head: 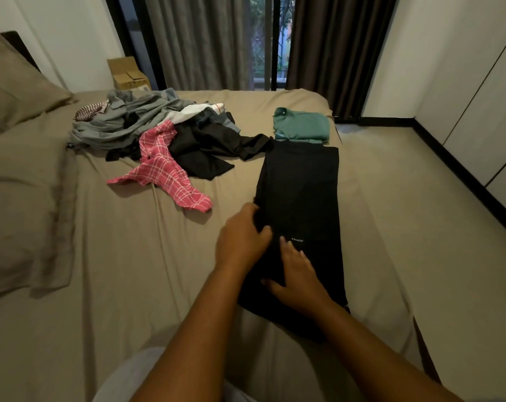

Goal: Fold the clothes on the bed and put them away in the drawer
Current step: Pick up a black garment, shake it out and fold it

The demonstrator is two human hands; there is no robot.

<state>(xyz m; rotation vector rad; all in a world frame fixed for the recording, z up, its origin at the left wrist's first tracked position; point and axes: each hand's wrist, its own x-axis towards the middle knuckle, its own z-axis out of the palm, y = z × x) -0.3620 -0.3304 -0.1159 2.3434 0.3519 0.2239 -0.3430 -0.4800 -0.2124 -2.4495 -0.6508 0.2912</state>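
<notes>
Black garment (301, 192) is laid out as a long strip, centre-right of the frame on the bed (129, 256). Left hand (243, 242) has its fingers curled into the strip's left edge, gripping the fabric. Right hand (295, 274) lies flat on the cloth just beside it, fingers straight and a bit spread. A folded green shirt (302, 124) sits touching the strip's far end. The unfolded pile (147, 123), pink checked cloth (164, 169) included, is upper left of centre.
</notes>
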